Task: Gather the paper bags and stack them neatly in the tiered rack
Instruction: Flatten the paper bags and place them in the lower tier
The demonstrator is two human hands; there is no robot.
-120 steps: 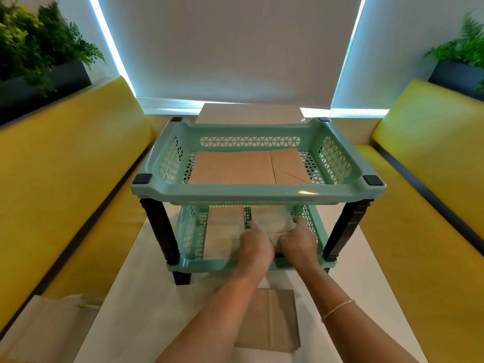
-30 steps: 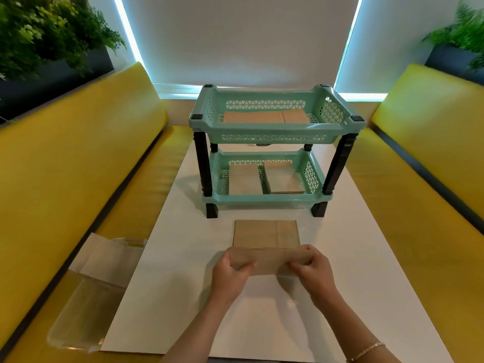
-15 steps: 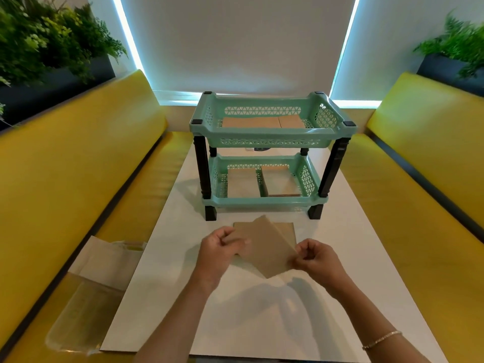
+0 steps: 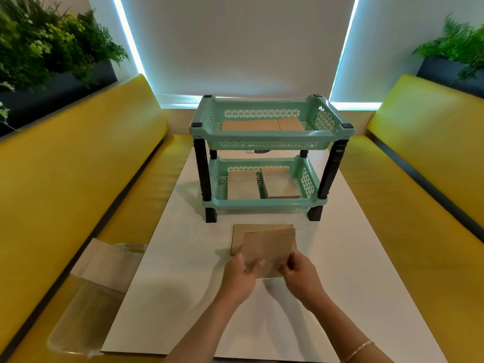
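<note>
Here, both hands [image 4: 269, 273] pinching paper bag [image 4: 269, 248], long axis toward rack [image 4: 271, 134]

Lower paper bag [image 4: 237, 238] half hidden under held bag [image 4: 269, 247].

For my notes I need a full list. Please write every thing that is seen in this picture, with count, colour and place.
tiered rack: one, mint green with black legs, far end of the table
paper bags in rack: brown, flat piles in both tiers, count unclear
held paper bag: one, brown, above the table pile
table pile of bags: brown, before the rack
table: one, white
benches: two, yellow, either side
plants: green, both upper corners
pale bag: one, on left bench
left hand: grips held bag
right hand: grips held bag
</note>
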